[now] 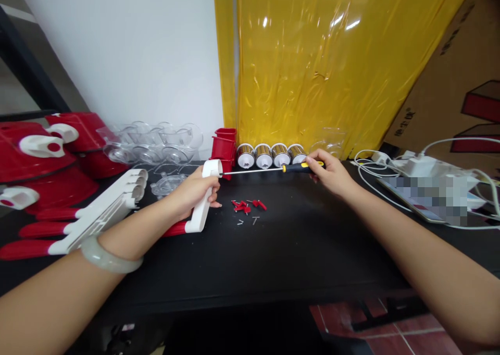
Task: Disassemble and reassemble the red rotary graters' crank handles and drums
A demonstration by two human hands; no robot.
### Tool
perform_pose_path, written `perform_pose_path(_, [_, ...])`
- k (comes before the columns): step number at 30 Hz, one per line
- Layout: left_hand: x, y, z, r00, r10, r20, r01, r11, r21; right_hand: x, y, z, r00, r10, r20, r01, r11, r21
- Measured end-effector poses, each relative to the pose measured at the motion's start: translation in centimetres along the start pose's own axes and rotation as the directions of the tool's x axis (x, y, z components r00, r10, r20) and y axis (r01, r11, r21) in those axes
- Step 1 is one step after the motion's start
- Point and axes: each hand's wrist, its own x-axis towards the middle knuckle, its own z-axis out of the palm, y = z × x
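Observation:
My left hand [195, 191] is wrapped round a white crank handle [201, 214] with a red grip, its round end turned up and to the right. In my right hand [328, 172] is a long screwdriver [300, 167] with a black and yellow handle, held level. The screwdriver's tip meets the handle's round end, though what it touches inside is hidden. Below the shaft, small red plastic parts [244, 207] lie on the black table [297, 245]. A few loose screws [255, 220] lie just in front of them.
More white handles with red grips [97, 214] lie at left, before red machine bodies [35, 162]. Clear plastic parts [156, 141], red hoppers [224, 149] and several metal grater drums [263, 156] line the back. A tablet [414, 198] and white cables [363, 175] are at right.

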Motion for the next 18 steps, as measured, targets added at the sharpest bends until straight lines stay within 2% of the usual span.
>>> perform_pose_path(6, [0.2, -0.1, -0.1, 1.0, -0.008, 0.018, 0.008, 1.0, 0.0, 0.1, 0.3, -0.2, 0.999, -0.035, -0.016, 0.035, 0.999, 0.013])
perform_pose_path(10, [0.1, 0.0, -0.2, 1.0, -0.01, 0.012, 0.01, 1.0, -0.001, 0.1, 0.7, 0.2, 0.999, 0.008, -0.039, 0.0, 0.981, 0.196])
perform_pose_path(14, [0.1, 0.0, -0.1, 0.999, 0.007, 0.04, -0.008, 1.0, 0.002, 0.1, 0.7, 0.9, 0.989, 0.141, -0.046, -0.107, 0.893, 0.437])
perform_pose_path(16, [0.1, -0.3, 0.0, 0.999, 0.031, 0.032, -0.032, 0.999, 0.035, 0.1, 0.5, 1.0, 0.971, 0.237, 0.017, -0.219, 0.864, 0.454])
perform_pose_path(18, [0.3, -0.6, 0.1, 0.998, 0.066, 0.019, -0.067, 0.994, 0.085, 0.0, 0.4, 0.9, 0.935, 0.343, 0.086, -0.349, 0.858, 0.377])
